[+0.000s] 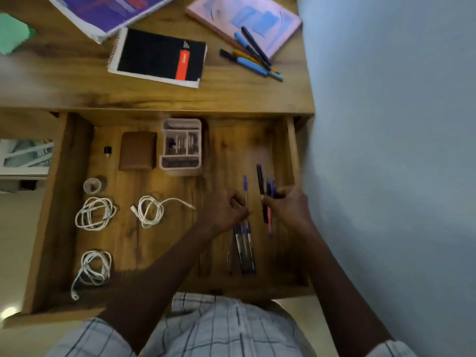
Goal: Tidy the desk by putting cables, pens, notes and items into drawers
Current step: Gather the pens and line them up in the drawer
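- Looking down from a head-worn camera, both hands are working over an open wooden drawer (59, 202) pulled out from under the desk (77, 86).
- The right hand (288, 204) is pinching a small bunch of pens (265, 191), one dark and a few blue, around their middles, with the tips fanning upward.
- The left hand (226, 210) is curling its fingers around a clear pen with a blue cap (245, 186); the two hands are near each other but not touching.
- Below the left hand, a row of clear-barrelled pens (244, 251) is lying side by side on the drawer floor.
- These pens are likely handling as light, stiff and rather smooth, so a loose bunch may be slipping apart; pinching mid-barrel seems the surest hold.
- Three coiled white cables (95, 213) are resting in the drawer's left half, soft and springy by the look of them.
- More pens (253, 59) are waiting on the desk, some lying across a pink notebook (247, 19), beside a black notebook (159, 56) and a purple book (108, 11).
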